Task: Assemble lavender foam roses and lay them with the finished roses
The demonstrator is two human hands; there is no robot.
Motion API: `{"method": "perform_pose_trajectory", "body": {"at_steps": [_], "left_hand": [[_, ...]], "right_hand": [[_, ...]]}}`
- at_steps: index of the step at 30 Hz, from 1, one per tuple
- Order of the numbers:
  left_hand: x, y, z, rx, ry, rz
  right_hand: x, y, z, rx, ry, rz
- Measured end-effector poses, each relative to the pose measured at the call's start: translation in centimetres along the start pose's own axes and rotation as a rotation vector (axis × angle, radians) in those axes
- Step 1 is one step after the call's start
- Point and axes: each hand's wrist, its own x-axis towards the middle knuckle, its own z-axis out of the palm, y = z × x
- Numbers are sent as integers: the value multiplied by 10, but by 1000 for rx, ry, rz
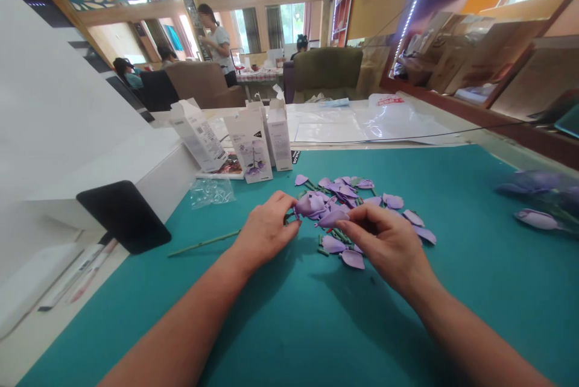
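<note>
My left hand (266, 227) is closed round the base of a purple artificial flower (311, 203), whose green stem (203, 243) sticks out to the left past the wrist. In my right hand (391, 242), thumb and fingertips pinch a loose purple petal (333, 218) against the flower's right side. Whether the petal is joined to the flower I cannot tell. Behind and below the hands lies a spread of purple petals (346, 190) with short green stem pieces (322, 251) among them. One pale petal (352, 259) lies nearest to me.
A green mat (289, 327) covers the table. White boxes (250, 146) stand at the back, with a clear plastic bag (211, 193) before them. A black tablet-like panel (124, 216) leans at left. Other purple flowers (536, 218) lie at far right. A person (220, 43) stands in the background.
</note>
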Motion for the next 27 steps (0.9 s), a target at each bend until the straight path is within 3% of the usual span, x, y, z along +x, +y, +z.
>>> {"method": "perform_pose_trajectory", "body": {"at_steps": [9, 18, 27], "left_hand": [[3, -2, 11, -122, -5, 30], [3, 0, 18, -31, 27, 45], [0, 1, 24, 65, 63, 44]], "right_hand": [[-2, 2, 10, -110, -16, -16], [0, 2, 12, -267, 41, 8], [3, 7, 15, -269, -5, 43]]}}
